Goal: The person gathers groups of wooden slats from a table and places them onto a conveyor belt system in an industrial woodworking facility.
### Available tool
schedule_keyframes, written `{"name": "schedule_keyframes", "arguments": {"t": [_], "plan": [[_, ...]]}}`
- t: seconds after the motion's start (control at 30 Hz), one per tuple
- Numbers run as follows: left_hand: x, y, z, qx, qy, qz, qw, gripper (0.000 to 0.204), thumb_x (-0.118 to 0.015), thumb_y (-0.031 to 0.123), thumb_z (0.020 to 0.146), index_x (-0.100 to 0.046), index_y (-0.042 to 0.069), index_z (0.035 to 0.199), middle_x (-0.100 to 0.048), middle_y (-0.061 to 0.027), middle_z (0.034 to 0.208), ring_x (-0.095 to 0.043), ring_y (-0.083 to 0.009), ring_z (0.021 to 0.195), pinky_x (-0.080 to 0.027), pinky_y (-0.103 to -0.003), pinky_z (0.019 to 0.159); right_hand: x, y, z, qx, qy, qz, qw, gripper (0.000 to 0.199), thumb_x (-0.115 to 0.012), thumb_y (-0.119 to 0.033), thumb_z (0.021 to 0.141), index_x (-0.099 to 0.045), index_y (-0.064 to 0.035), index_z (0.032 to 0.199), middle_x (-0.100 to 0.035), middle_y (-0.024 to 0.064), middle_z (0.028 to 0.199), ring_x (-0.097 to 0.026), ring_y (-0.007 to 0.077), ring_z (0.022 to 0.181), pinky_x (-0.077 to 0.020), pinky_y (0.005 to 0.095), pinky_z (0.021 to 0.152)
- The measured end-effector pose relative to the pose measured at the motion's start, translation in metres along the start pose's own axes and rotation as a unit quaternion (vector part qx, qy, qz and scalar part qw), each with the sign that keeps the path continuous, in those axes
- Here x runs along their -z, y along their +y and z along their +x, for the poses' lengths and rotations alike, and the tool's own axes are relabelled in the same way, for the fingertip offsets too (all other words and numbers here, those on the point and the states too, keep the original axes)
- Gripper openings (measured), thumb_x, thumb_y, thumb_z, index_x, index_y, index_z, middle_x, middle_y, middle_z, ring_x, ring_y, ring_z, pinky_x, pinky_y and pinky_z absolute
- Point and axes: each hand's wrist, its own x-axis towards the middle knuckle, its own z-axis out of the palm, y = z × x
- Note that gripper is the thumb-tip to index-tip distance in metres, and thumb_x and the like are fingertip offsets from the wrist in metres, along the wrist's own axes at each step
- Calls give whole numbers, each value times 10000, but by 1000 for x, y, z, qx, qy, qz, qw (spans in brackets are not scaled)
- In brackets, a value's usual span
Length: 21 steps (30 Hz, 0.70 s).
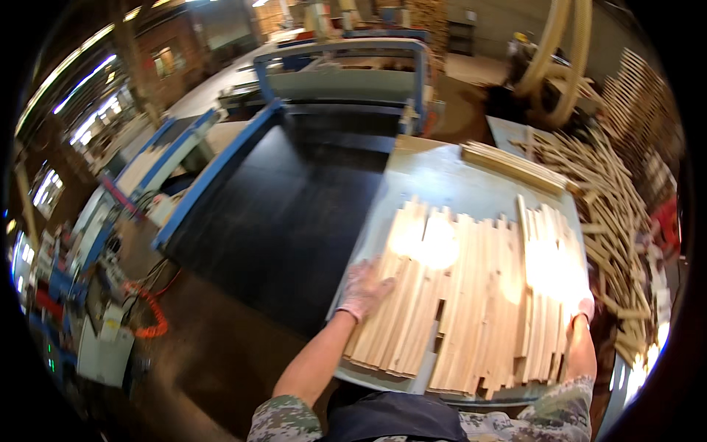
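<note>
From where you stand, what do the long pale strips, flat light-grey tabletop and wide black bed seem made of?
Long pale strips: wood, seemingly bare; lengthwise grain streaks, knot-like dark specks.
Flat light-grey tabletop: perhaps painted metal or laminate; smooth, softly reflecting light.
Wide black bed: possibly rubber or plastic sheeting; dark, even, faint sheen.

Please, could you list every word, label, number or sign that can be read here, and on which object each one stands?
No text can be read.
Wooden strips: no lettering visible.
Black belt: no lettering visible.
Green lights at far left: too small to tell whether they form characters.
</note>
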Motion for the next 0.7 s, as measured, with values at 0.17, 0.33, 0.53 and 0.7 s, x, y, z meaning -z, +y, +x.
{"name": "schedule_keyframes", "arguments": {"t": [0.17, 0.33, 0.53, 0.7], "plan": [[35, 45, 28, 7, -90, -50, 995, 809, -743, 479, 883, -524, 48, 1532, -639, -254, 1374, -532, -429, 1323, -392, -518, 1165, -35, 10, -34, -5, -48, -14, 999, 233, -610, -289, 1020, -824, -240, 943, -806, -33, 923, -766, 142, 832, -523, 361, 624], [46, 65, 43, 4, -124, -104, 987, 760, -733, 486, 884, -577, 24, 1467, -742, -246, 1193, -699, -400, 1139, -525, -472, 1049, -41, 22, -53, 11, -56, -29, 998, 229, -609, -280, 1021, -828, -247, 963, -814, -26, 965, -773, 148, 864, -526, 354, 652], [51, 78, 38, 92, -85, -32, 992, 820, -719, 545, 889, -533, 56, 1521, -754, -229, 1176, -714, -381, 1127, -533, -464, 1034, -22, 18, -41, 5, -28, 39, 999, 252, -618, -279, 1027, -837, -247, 906, -820, -7, 888, -786, 167, 815, -535, 352, 661], [44, 97, 36, 124, -92, 26, 988, 891, -698, 594, 904, -466, 85, 1597, -754, -212, 1207, -711, -358, 1161, -524, -444, 1058, -11, 18, -43, 19, 60, 99, 993, 293, -601, -278, 1043, -834, -211, 880, -806, 45, 825, -782, 189, 749, -548, 349, 628]]}}
